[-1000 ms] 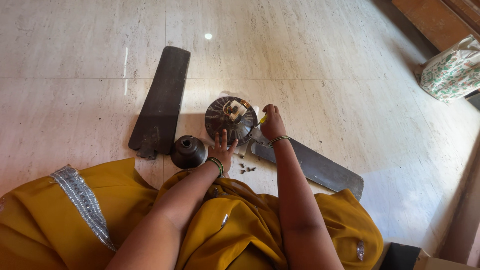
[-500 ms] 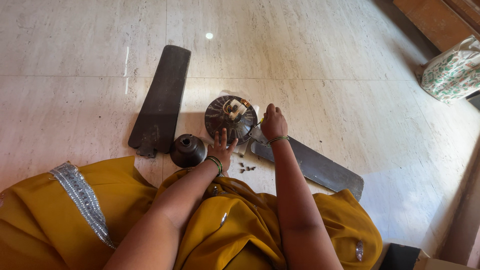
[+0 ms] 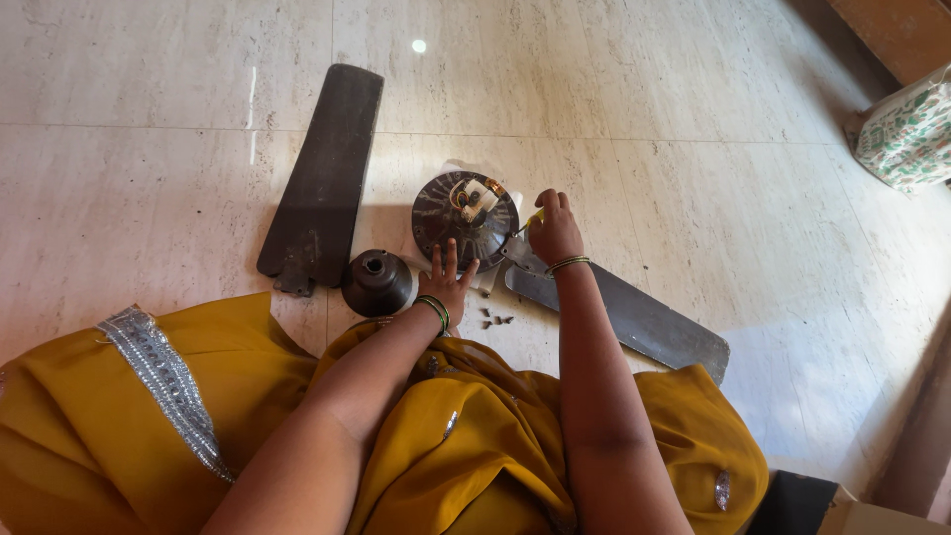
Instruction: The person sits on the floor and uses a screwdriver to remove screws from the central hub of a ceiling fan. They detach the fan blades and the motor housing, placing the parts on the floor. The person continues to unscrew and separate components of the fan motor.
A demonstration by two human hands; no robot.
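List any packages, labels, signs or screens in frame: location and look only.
Printed bag: far right edge on the floor, partly cut off; soft, bulging, white with small green and red pattern.
Cardboard box: bottom right corner, only a tan corner shows.
Dark flat item: beside that box, black; kind cannot be told.
Label: small white patch on top of the round fan motor.
No signs or screens.

Both hands at the round fan motor — left hand splayed on its rim, right hand closed beside it.
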